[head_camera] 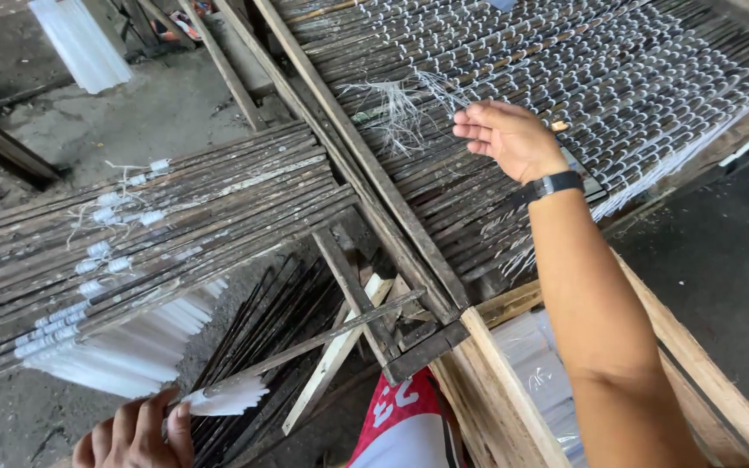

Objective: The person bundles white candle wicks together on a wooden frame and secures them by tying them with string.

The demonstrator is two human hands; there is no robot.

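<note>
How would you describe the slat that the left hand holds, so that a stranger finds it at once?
Start at the big rack of dark wooden slats on the left, with white candles hanging under it. Below its lower edge, the left hand grips one thin slat. Unlike its neighbours, it lies loose, slanting up to the right, with short white candles at its near end.

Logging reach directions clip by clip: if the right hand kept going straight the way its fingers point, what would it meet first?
The right hand points left, low over the rack of dark wooden slats. First in line looks to be the tuft of loose white strings just beyond its fingertips, though depth is hard to judge.
</note>
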